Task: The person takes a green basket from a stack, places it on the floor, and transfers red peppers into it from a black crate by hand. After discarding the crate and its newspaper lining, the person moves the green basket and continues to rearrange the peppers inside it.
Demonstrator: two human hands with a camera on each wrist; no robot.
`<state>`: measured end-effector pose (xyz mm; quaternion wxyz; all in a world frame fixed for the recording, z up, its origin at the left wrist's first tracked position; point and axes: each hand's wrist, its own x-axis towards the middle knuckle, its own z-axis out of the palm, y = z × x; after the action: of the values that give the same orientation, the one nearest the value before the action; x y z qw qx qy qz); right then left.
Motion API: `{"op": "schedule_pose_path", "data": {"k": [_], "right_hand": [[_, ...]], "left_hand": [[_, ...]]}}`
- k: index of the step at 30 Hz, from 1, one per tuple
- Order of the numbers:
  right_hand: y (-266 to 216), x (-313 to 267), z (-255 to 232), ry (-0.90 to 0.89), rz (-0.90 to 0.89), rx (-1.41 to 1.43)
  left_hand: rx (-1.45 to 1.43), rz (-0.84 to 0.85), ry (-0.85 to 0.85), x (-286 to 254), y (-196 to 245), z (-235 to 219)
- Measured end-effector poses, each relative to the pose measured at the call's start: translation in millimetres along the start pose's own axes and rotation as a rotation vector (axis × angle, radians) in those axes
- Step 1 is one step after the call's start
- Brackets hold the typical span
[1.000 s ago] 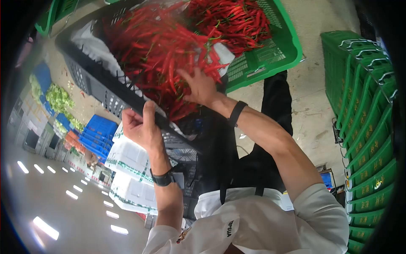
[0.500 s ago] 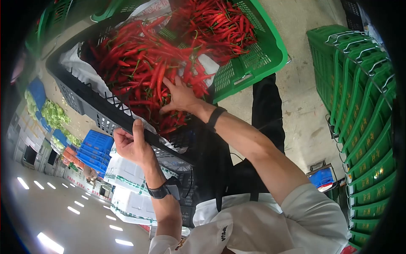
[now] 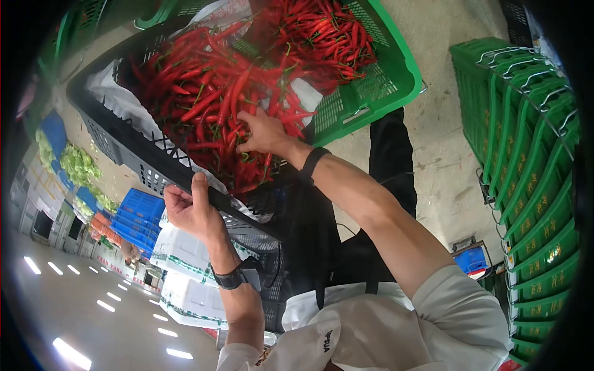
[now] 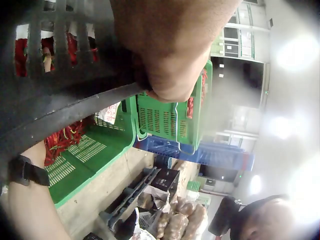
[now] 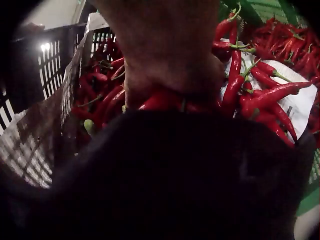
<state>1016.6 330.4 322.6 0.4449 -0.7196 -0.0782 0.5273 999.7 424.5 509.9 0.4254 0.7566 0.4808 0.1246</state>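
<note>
Red chili peppers (image 3: 204, 102) fill a black plastic crate (image 3: 139, 151) lined with a white sheet (image 3: 133, 108). My left hand (image 3: 193, 207) grips the near left rim of this crate, thumb on top; the left wrist view shows the hand (image 4: 170, 65) at the rim too. Down among the peppers, my right hand (image 3: 266, 133) curls its fingers and thumb around some of them. Its fingertips are hidden by peppers in the right wrist view. Beyond the black crate, a green crate (image 3: 377, 93) holds more chili peppers (image 3: 328, 37).
Stacked green crates (image 3: 532, 204) with metal handles stand on the right. White boxes with green tape (image 3: 189, 260) and blue crates (image 3: 139, 213) are at left. Leafy vegetables (image 3: 80, 164) lie farther off. Bagged produce (image 4: 180, 220) shows in the left wrist view.
Both crates and both hands have shifted left and down in the head view, along with the surroundings. The right hand's spread fingers have drawn in around peppers. The left hand keeps its grip on the rim.
</note>
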Motion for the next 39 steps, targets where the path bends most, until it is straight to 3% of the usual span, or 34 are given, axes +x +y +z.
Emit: {"op": "schedule_pose_path", "data": {"k": [2,5,7,9,11,17,24,25,28,33,36,37,39], "right_hand": [[7,-1,0,-0.013,-0.011,0.043],[26,5,4,0.223,-0.183,0.056],[34,6,-14,0.162,-0.103,0.154],[65,25,-30,0.109,-0.168,0.309],[57,17,-79,0.115,-0.101,0.440],[92,22,-169,0.068,0.120,0.676],[133,54,-223,0.295,0.099,0.740],[136,56,-227,0.342,0.053,0.663],[125,54,-235,0.424,0.172,0.570],[45,26,-187,0.860,-0.428,-0.247],[-10,23,-121,0.571,-0.750,-0.349],[-24,23,-97,0.430,-0.787,-0.406],[-49,29,-51,0.283,-0.729,-0.788]], "left_hand": [[0.014,0.014,-0.005,0,-3,-3],[0.055,0.036,-0.037,2,-2,-5],[0.078,0.049,-0.023,2,-4,-6],[0.109,0.029,-0.040,3,-7,-12],[0.079,-0.019,-0.043,3,-5,-13],[-0.085,-0.044,-0.083,3,-8,-11],[-0.050,-0.060,-0.067,1,-4,-10],[-0.048,-0.061,-0.068,2,-5,-12],[-0.021,-0.030,-0.079,3,-10,-17],[0.046,-0.039,-0.078,3,-3,-14],[0.048,-0.022,-0.018,2,-5,-10],[0.042,-0.023,-0.029,2,-5,-10],[0.058,-0.039,-0.034,1,-4,-12]]}}
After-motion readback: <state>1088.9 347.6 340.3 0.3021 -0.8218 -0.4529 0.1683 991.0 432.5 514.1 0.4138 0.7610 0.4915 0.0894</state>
